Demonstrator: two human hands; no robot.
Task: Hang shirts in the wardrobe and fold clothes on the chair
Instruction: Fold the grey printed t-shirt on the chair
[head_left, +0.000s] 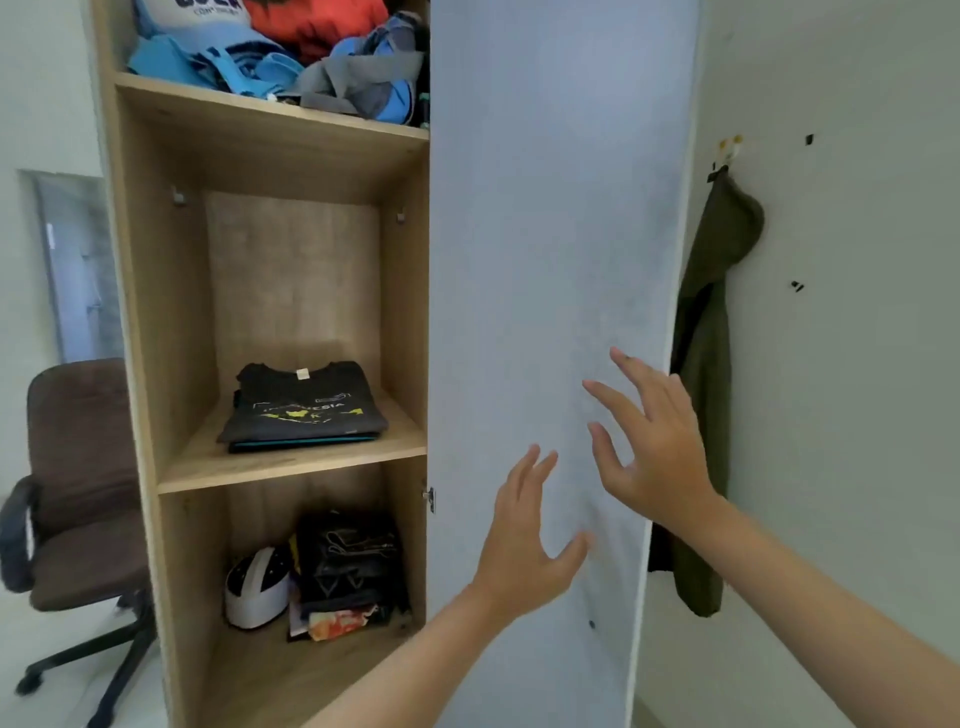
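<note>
Nearest, the left hand (524, 540) and right hand (657, 441) are raised before the pale wardrobe door (556, 208), fingers spread and holding nothing. To the left, the open wardrobe (156, 322) holds a folded black shirt (304, 408) on its middle shelf. The brown chair (78, 493) stands far left.

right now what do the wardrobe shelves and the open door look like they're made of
Wardrobe shelves: light wood-grain board, matte, likely laminate; grain streaks show. Open door: smooth pale grey-blue panel, matte with faint mottling, probably coated board; cannot tell for sure.
</note>
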